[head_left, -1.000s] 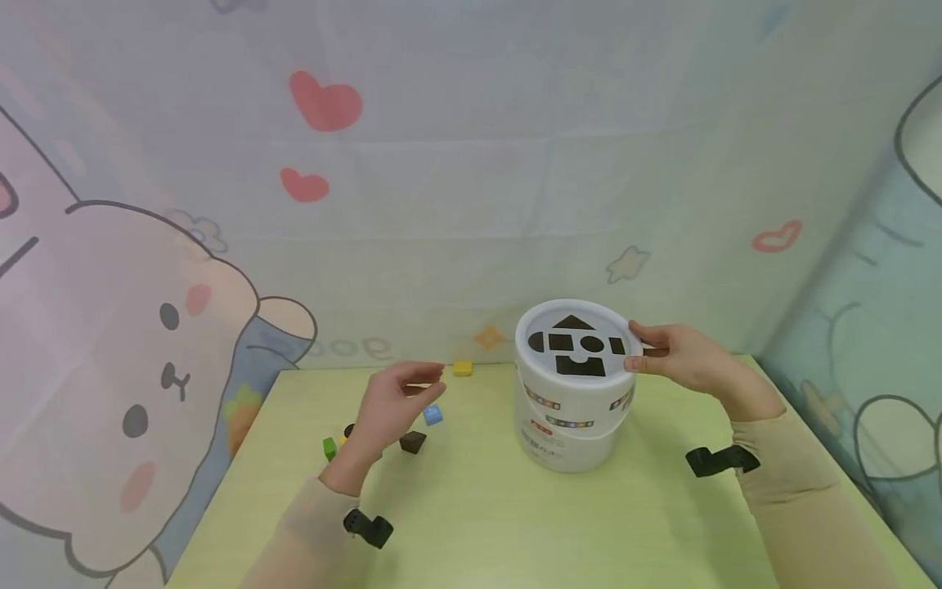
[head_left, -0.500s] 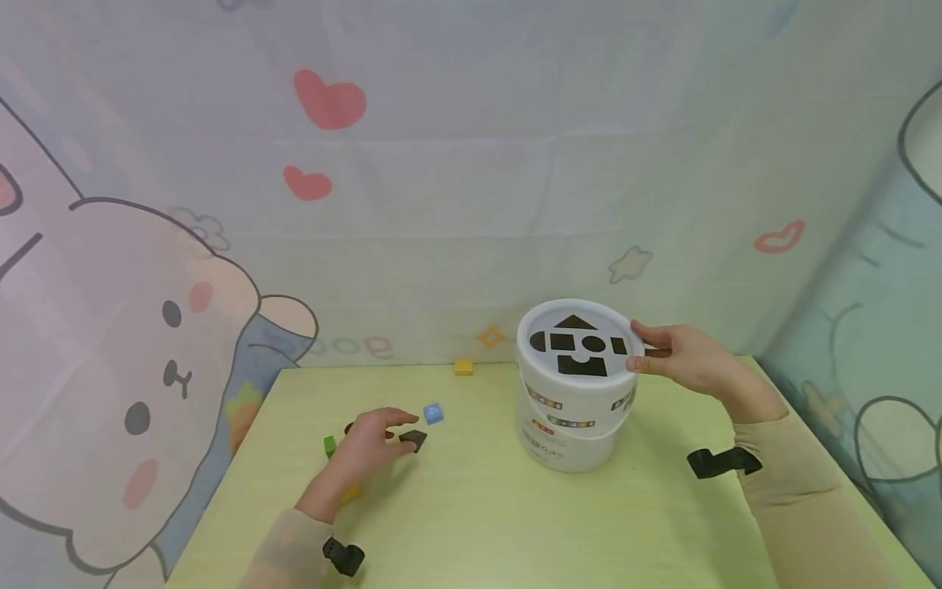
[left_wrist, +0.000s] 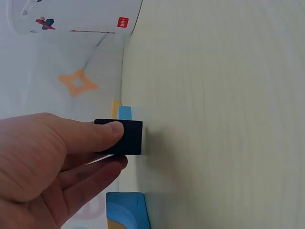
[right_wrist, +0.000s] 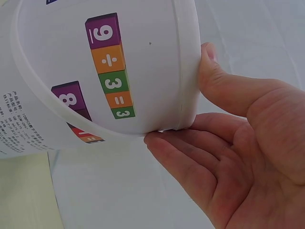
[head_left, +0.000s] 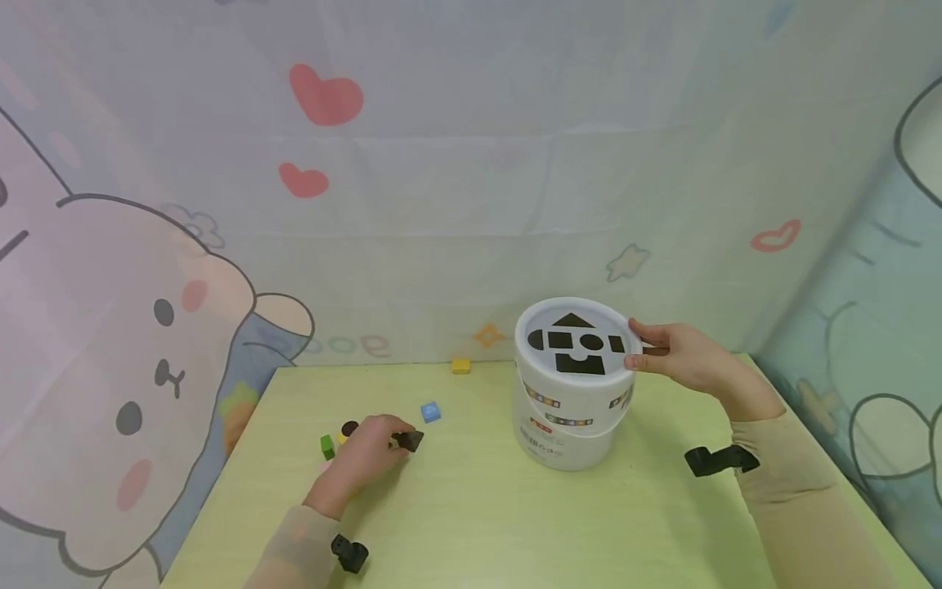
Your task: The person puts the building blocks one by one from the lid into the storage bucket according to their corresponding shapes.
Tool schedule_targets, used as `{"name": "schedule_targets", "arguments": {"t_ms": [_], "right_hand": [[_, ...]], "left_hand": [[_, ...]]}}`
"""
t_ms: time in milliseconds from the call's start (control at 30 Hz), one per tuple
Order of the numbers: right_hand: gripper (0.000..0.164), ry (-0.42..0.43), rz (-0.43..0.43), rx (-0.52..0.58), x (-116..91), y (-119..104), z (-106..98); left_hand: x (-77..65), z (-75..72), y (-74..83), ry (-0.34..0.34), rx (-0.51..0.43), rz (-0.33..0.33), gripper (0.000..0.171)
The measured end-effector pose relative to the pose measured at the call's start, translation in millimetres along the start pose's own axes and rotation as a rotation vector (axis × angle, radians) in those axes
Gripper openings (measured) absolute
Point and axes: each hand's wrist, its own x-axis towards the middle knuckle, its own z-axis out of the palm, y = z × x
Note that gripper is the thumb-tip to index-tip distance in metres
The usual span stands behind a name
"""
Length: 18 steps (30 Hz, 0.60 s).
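Note:
My left hand (head_left: 371, 450) pinches a dark block (head_left: 411, 441) just above the left part of the table. In the left wrist view the thumb lies across the block's dark face (left_wrist: 132, 139), with fingers behind it. My right hand (head_left: 688, 357) holds the rim of a white plastic bucket (head_left: 562, 446). Its lid (head_left: 543, 320) has several dark cut-out shapes, among them a triangle, a circle and rectangles. In the right wrist view the thumb rests on the lid's edge and the fingertips touch the bucket's side (right_wrist: 150, 62).
Beyond the left hand lie a blue block (head_left: 430, 411) and a yellow block (head_left: 460, 366) near the table's back edge. A green block (head_left: 327, 447) and a black round-topped piece (head_left: 349, 428) sit beside the left hand, which partly hides others. A printed cloth (head_left: 441, 204) hangs behind.
The left hand has come down and toward me, and its fingers have closed on the dark block, which has turned slightly. The right hand and the bucket have stayed in place.

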Motion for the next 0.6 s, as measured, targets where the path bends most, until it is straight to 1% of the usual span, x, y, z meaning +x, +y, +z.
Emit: {"name": "schedule_targets", "arguments": {"t_ms": [167,233,333,400,467,533,600], "right_hand": [[0.08,-0.002,0.005,0.001,1,1,0],[0.08,-0.004,0.011,0.003,1,1,0],[0.08,-0.007,0.016,0.005,1,1,0],[0.08,-0.007,0.018,0.005,1,1,0],[0.081,-0.009,0.015,0.01,1,1,0],[0.081,-0.009,0.012,0.01,1,2,0],[0.082,-0.008,0.01,0.007,2,3,0]], "left_hand": [[0.9,-0.2,1.0,-0.014,0.004,-0.014,0.032],[1.8,-1.2,-0.2,-0.032,0.003,-0.006,0.036],[2.4,-5.0,-0.9,-0.078,0.024,0.027,0.04],[2.5,-9.3,-0.2,-0.117,0.037,0.059,0.046],[2.1,-12.9,1.3,-0.151,0.048,0.077,0.053],[1.7,-15.3,1.9,-0.175,0.056,0.084,0.054],[1.8,-15.7,1.2,-0.184,0.058,0.088,0.053]]}}
